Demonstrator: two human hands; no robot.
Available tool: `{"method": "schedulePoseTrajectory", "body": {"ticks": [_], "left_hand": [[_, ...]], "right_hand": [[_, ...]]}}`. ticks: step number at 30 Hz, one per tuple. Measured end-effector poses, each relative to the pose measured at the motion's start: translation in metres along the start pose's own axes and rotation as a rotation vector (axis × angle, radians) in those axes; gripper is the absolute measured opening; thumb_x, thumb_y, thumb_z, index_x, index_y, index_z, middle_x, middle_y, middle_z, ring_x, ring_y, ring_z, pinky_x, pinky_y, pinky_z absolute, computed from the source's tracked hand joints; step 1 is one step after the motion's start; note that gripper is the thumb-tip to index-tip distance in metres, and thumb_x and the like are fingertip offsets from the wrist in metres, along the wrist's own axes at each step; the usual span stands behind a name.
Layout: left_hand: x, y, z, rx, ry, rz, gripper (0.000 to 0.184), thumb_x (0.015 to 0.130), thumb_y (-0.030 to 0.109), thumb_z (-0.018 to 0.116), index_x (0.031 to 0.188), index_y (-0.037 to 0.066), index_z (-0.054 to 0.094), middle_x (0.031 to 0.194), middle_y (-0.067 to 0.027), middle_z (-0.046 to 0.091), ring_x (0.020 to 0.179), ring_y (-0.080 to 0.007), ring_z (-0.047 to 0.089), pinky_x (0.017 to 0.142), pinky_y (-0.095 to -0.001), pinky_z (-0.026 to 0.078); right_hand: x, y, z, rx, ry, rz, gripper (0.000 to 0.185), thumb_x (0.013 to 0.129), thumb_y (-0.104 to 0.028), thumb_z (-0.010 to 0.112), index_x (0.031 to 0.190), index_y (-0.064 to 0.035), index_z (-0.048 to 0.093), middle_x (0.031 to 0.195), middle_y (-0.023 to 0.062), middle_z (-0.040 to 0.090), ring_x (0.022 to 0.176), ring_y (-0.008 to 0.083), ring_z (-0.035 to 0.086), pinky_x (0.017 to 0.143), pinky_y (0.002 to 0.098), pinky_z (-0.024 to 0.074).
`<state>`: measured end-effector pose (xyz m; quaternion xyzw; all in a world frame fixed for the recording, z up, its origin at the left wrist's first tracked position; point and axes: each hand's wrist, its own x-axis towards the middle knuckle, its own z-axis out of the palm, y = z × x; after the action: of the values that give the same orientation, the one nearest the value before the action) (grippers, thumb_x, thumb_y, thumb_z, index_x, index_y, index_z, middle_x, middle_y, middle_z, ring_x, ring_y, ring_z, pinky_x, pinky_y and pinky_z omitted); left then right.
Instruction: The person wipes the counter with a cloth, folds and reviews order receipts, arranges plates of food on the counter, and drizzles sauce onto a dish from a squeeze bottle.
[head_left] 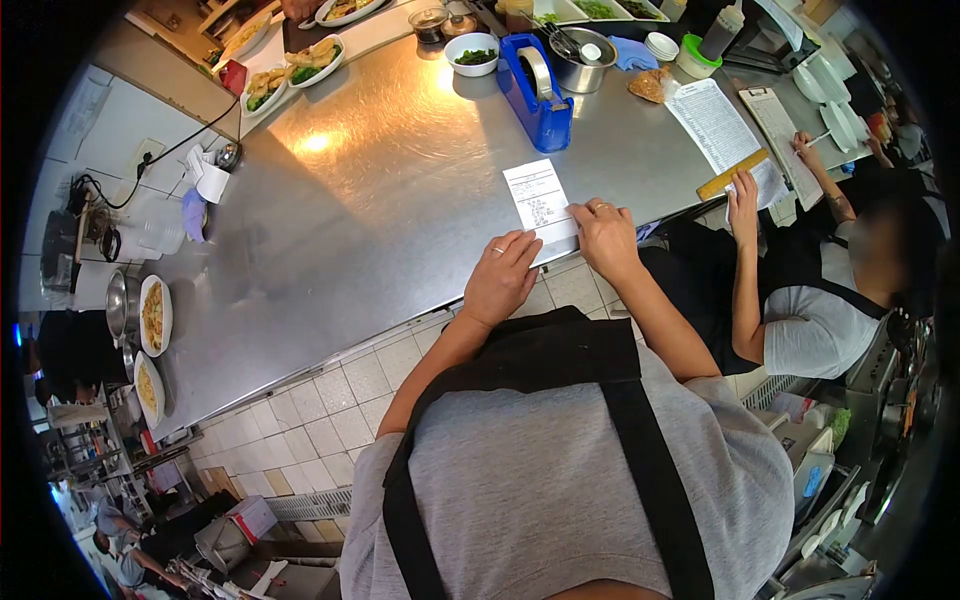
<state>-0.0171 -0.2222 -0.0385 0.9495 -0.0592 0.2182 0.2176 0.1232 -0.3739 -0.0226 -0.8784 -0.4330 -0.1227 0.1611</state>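
Paper slip: here it is, a printed white slip [536,192] on the steel table [350,250], right by the near edge, between the two hands and just short of the blue tape dispenser [545,118].
Feel: looks feather-light and limp, likely quick to crease or tear, and apt to skate on smooth metal.
Best hold: the side edges or lower corners, I'd say, with soft fingertips and the print left uncovered.
Left hand: the left hand [502,275] is partly open, fingers close together and gently bent, tips at the slip's lower left edge; the thumb's grip is hidden, so pinch or press, I can't tell.
Right hand: the right hand [607,238] curls more, fingertips touching the right edge; pinching or merely pressing, can't tell either.
Alongside: a co-worker's hand [741,205] is at a yellow ruler [733,174], well apart from the slip.
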Motion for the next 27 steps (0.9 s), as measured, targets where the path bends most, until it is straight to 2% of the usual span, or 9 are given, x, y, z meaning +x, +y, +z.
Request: {"method": "schedulePoseTrajectory", "body": {"ticks": [7, 10, 11, 13, 14, 17, 20, 23, 27], "left_hand": [[0.000, 0.000, -0.002, -0.020, 0.002, -0.001, 0.044, 0.068, 0.008, 0.066, 0.109, 0.000, 0.054, 0.113, -0.0136, 0.053, 0.108, -0.0291, 0.048, 0.093, -0.0382, 0.039], [-0.009, -0.010, 0.011, -0.161, 0.096, 0.014, 0.050, 0.065, 0.004, 0.065, 0.113, 0.000, 0.053, 0.114, -0.0164, 0.053, 0.108, -0.0332, 0.050, 0.093, -0.0419, 0.039], [-0.008, -0.006, 0.002, -0.183, 0.071, 0.006, 0.050, 0.065, 0.002, 0.063, 0.113, -0.001, 0.051, 0.112, -0.0186, 0.053, 0.106, -0.0358, 0.050, 0.094, -0.0436, 0.039], [-0.017, -0.014, 0.015, -0.167, 0.160, 0.026, 0.047, 0.066, 0.005, 0.064, 0.111, 0.000, 0.053, 0.112, -0.0172, 0.053, 0.108, -0.0342, 0.049, 0.093, -0.0420, 0.039], [-0.016, -0.012, 0.009, -0.126, 0.129, 0.014, 0.044, 0.066, 0.006, 0.065, 0.109, 0.001, 0.054, 0.110, -0.0164, 0.053, 0.108, -0.0333, 0.049, 0.093, -0.0414, 0.039], [-0.026, -0.006, -0.003, -0.092, 0.129, -0.005, 0.033, 0.069, 0.008, 0.065, 0.100, 0.002, 0.057, 0.107, -0.0139, 0.054, 0.106, -0.0302, 0.050, 0.092, -0.0393, 0.040], [-0.050, -0.006, -0.009, -0.111, 0.191, -0.075, 0.026, 0.071, 0.008, 0.063, 0.097, 0.003, 0.058, 0.106, -0.0126, 0.055, 0.105, -0.0295, 0.050, 0.090, -0.0379, 0.041], [-0.090, -0.018, -0.033, -0.081, 0.290, -0.267, 0.023, 0.074, 0.006, 0.061, 0.097, 0.005, 0.058, 0.104, -0.0113, 0.056, 0.102, -0.0287, 0.052, 0.088, -0.0372, 0.043], [-0.161, -0.059, -0.085, 0.152, 0.600, -0.568, 0.017, 0.079, 0.008, 0.059, 0.096, 0.007, 0.062, 0.099, -0.0107, 0.061, 0.093, -0.0285, 0.057, 0.084, -0.0378, 0.046]], "right_hand": [[-0.003, 0.002, 0.009, 0.012, 0.063, -0.001, 0.025, 0.071, -0.007, 0.054, 0.095, -0.0111, 0.062, 0.088, 0.0079, 0.060, 0.085, 0.0256, 0.058, 0.073, 0.0400, 0.0411], [-0.002, 0.006, 0.015, 0.039, 0.003, 0.014, 0.027, 0.070, -0.006, 0.054, 0.096, -0.0104, 0.062, 0.088, 0.0101, 0.060, 0.087, 0.0285, 0.057, 0.077, 0.0418, 0.0419], [-0.003, 0.013, 0.027, 0.033, 0.102, -0.068, 0.027, 0.069, -0.006, 0.054, 0.095, -0.0096, 0.062, 0.086, 0.0119, 0.059, 0.086, 0.0304, 0.057, 0.076, 0.0426, 0.0430], [0.002, 0.012, 0.027, 0.051, 0.010, -0.020, 0.026, 0.068, -0.005, 0.054, 0.093, -0.0077, 0.062, 0.087, 0.0139, 0.059, 0.083, 0.0329, 0.056, 0.072, 0.0450, 0.0439], [0.004, 0.009, 0.021, 0.081, -0.002, -0.044, 0.026, 0.069, -0.007, 0.055, 0.094, -0.0089, 0.062, 0.088, 0.0135, 0.059, 0.083, 0.0326, 0.057, 0.073, 0.0445, 0.0433], [0.006, 0.003, 0.016, 0.044, 0.102, -0.112, 0.018, 0.075, -0.007, 0.055, 0.092, -0.0076, 0.060, 0.087, 0.0148, 0.058, 0.082, 0.0354, 0.056, 0.069, 0.0458, 0.0433], [0.006, 0.009, 0.018, 0.055, 0.059, -0.114, 0.016, 0.076, -0.006, 0.054, 0.091, -0.0067, 0.059, 0.087, 0.0160, 0.058, 0.080, 0.0359, 0.056, 0.068, 0.0454, 0.0434], [0.015, 0.016, 0.020, 0.155, 0.035, -0.132, 0.015, 0.075, -0.003, 0.051, 0.088, -0.0048, 0.059, 0.086, 0.0161, 0.057, 0.076, 0.0348, 0.056, 0.066, 0.0426, 0.0449], [0.028, -0.010, 0.014, 0.242, 0.058, -0.100, 0.014, 0.075, -0.001, 0.050, 0.087, -0.0031, 0.058, 0.085, 0.0155, 0.055, 0.073, 0.0314, 0.056, 0.063, 0.0402, 0.0448]]}}
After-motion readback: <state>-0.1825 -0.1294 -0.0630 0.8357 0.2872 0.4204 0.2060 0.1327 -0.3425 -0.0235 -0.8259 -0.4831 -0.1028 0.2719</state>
